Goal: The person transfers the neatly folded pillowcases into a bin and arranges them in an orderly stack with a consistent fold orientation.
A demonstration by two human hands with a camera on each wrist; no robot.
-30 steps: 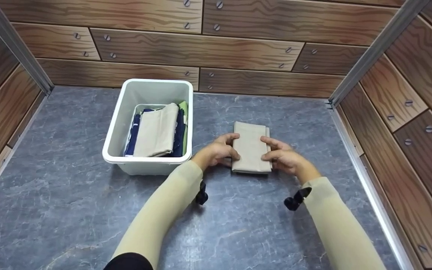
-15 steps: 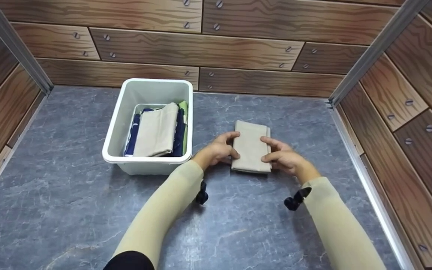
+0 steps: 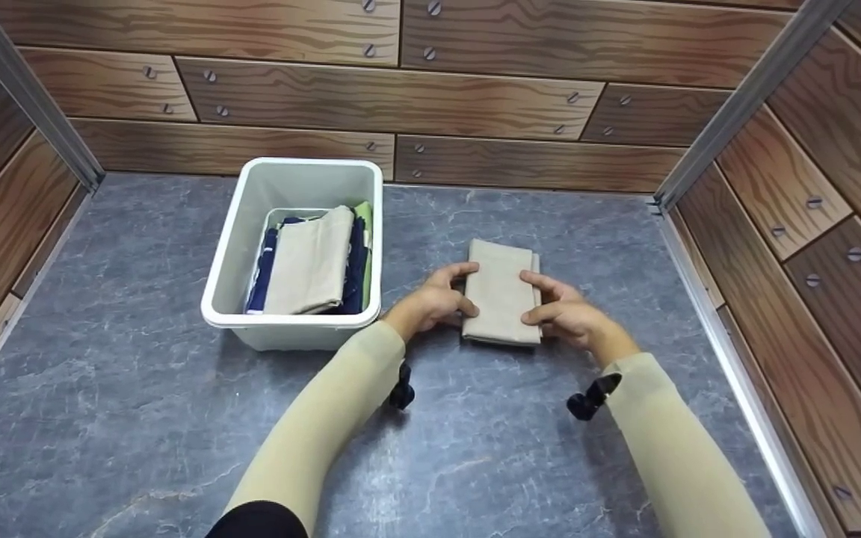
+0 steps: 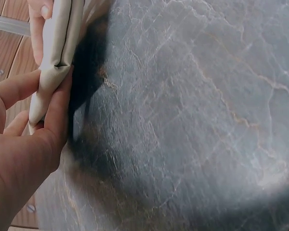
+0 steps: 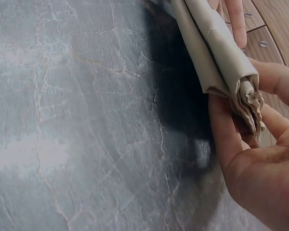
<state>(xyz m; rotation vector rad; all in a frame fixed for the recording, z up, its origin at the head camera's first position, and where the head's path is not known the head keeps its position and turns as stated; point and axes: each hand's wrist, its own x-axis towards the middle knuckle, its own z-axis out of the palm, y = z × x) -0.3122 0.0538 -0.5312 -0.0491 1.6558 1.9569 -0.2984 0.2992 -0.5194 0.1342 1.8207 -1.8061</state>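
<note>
A folded beige cloth (image 3: 498, 293) lies between both hands, right of the white bin. My left hand (image 3: 432, 302) pinches its left edge; in the left wrist view, fingers and thumb of this hand (image 4: 26, 130) stand on both faces of the folded layers (image 4: 58, 53). My right hand (image 3: 571, 317) grips the opposite edge. From the right wrist, the right hand (image 5: 262, 163) is seen with a digit under the cloth (image 5: 216, 53) and others over it, by its bunched layered end. A dark shadow beneath the cloth suggests it is slightly off the surface.
The white bin (image 3: 292, 320) stands left of the cloth, close to my left forearm. In it lie another folded beige cloth (image 3: 311, 258), dark blue cloth (image 3: 356, 276) and something green (image 3: 365, 213). Wood-patterned walls (image 3: 505, 157) enclose the grey marbled surface (image 3: 475, 448).
</note>
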